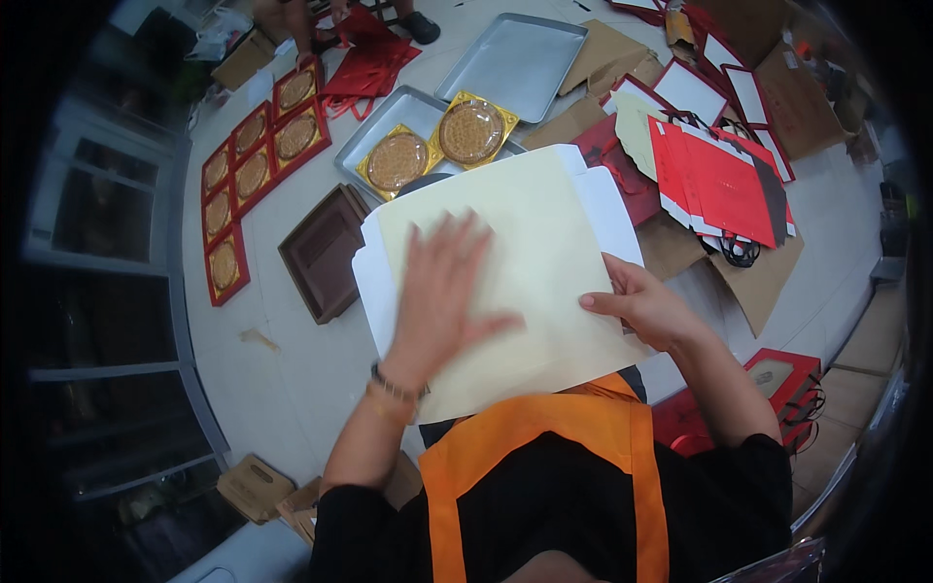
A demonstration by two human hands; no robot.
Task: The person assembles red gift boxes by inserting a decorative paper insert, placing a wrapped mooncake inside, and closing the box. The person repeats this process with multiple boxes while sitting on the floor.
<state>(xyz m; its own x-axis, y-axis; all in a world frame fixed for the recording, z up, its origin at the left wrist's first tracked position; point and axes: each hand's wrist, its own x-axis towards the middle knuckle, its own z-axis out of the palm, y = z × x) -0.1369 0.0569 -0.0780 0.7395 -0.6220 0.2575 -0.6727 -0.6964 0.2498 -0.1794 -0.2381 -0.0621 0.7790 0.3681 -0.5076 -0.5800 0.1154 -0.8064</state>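
A cream sheet of paper or card [510, 218] lies over a white sheet with notched corners [609, 204], both above my lap. My left hand [444, 299], blurred, is spread flat with fingers apart on or just over the cream sheet. The right edge of the sheets is pinched by my right hand [634, 302], thumb on top and fingers underneath. Just beyond them, two round patterned cakes in clear-lidded gold trays [397, 162] rest at a metal baking tray [357, 142].
Red boxes with round cakes [244, 211] stand at the left, near an open brown box [321, 255]. Another metal tray [510, 62] lies ahead. Flat red bags [718, 182] and cardboard [762, 280] cover the right. Someone's foot in a dark shoe [420, 28] is at the top.
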